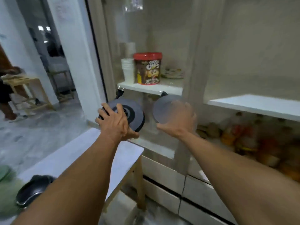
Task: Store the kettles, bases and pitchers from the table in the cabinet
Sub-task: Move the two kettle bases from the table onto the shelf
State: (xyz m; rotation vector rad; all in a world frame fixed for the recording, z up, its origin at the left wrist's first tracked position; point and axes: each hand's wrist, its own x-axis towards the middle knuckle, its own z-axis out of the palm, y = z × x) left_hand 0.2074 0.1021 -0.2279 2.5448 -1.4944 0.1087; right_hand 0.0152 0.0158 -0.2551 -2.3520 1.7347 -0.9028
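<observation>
My left hand [116, 123] grips a round dark kettle base [135, 113], tilted so its top face with the centre connector faces me; its plug [119, 93] dangles above. My right hand [180, 120] holds a second round grey base [164, 108], seen blurred behind the glass edge of the open cabinet door, with its plug [163, 93] near the shelf edge. Both bases hover in front of the cabinet [227, 62], below the white shelf [152, 89]. A black kettle [32, 190] stands on the white table [90, 153] at the lower left.
On the shelf stand a red-lidded cereal tub [148, 68], stacked white cups [128, 70] and plates [172, 73]. Another white shelf [254, 105] is at the right, with blurred jars and packets [243, 137] below. Drawers [164, 177] lie under the cabinet. A person's legs [7, 103] and a wooden stool [30, 93] are at the far left.
</observation>
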